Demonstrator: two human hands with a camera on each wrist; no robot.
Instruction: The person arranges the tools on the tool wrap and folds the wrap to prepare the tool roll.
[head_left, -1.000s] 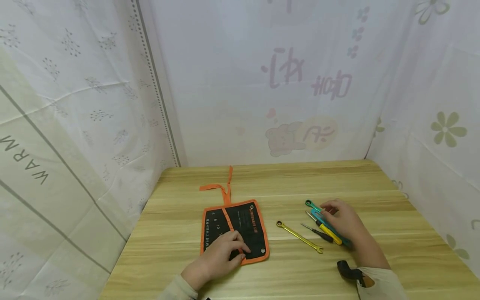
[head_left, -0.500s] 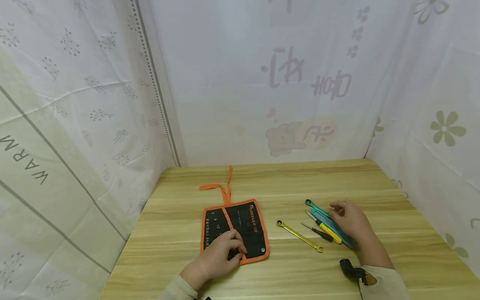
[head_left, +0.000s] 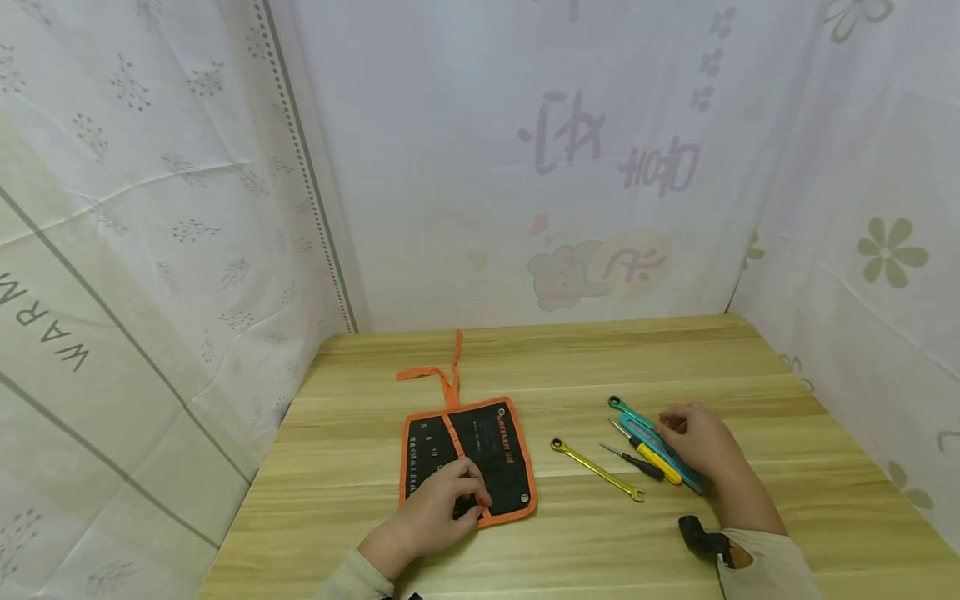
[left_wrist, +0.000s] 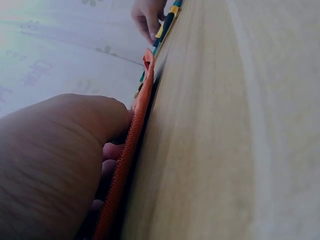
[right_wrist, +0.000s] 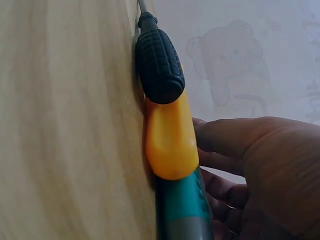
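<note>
My left hand [head_left: 435, 504] rests on the lower part of a black tool pouch [head_left: 491, 446] with orange trim, fingers loosely bent. In the left wrist view the thumb [left_wrist: 107, 117] lies right at the pouch's orange edge [left_wrist: 131, 145]. At the right, my right hand [head_left: 697, 437] is beside a teal utility knife [head_left: 637, 432], thumb and fingers loosely bent near it. A green ratchet wrench [head_left: 617, 402] lies partly hidden beyond the knife. Left of the knife lie a yellow screwdriver [head_left: 660, 464] and a smaller black-handled screwdriver [head_left: 645, 467], their handles [right_wrist: 172, 145] large in the right wrist view.
A yellow ratchet wrench [head_left: 596, 469] lies between the pouch and the other tools. Orange tie straps [head_left: 452, 387] stretch from the pouch toward the back of the wooden table [head_left: 360, 475]. Printed curtains [head_left: 420, 167] enclose its back and sides.
My right hand has drawn back slightly to the right, uncovering more of the knife and green wrench. My left hand stays on the pouch, its fingers shifted a little inward.
</note>
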